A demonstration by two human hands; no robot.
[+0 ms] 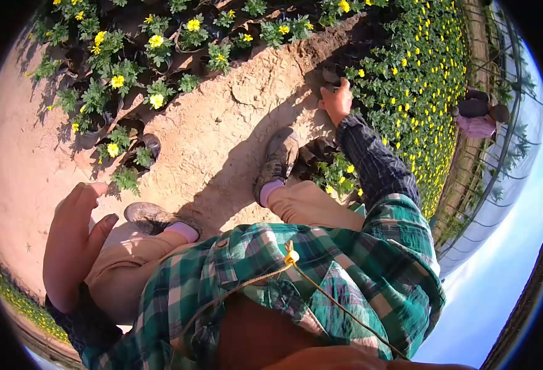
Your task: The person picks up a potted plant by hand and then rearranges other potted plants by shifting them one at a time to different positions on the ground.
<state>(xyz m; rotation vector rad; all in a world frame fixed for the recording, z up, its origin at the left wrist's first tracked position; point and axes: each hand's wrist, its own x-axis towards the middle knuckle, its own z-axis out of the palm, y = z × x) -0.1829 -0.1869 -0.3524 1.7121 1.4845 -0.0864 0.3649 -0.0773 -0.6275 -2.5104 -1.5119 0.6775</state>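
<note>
On the left, my left hand (pixel 74 246) hangs over the bare soil with nothing in it, thumb apart from the outstretched fingers. My right hand (pixel 337 102) reaches out to the edge of the dense flower bed, thumb and fingers spread. Just beyond its fingertips is a dark plant pot (pixel 332 74) in shadow; whether they touch is not clear. Leafy plants with yellow flowers (pixel 401 92) grow close beside that hand. Nearer my leg stands another yellow-flowered plant (pixel 338 176) by dark pots.
Potted yellow-flowered plants (pixel 117 80) stand in loose rows at upper left, one black pot (pixel 151 148) tipped on its side. My shoes (pixel 279 157) are on the dry soil path (pixel 240 105). Another person (pixel 478 114) is at far right beside a plastic-covered tunnel (pixel 499 185).
</note>
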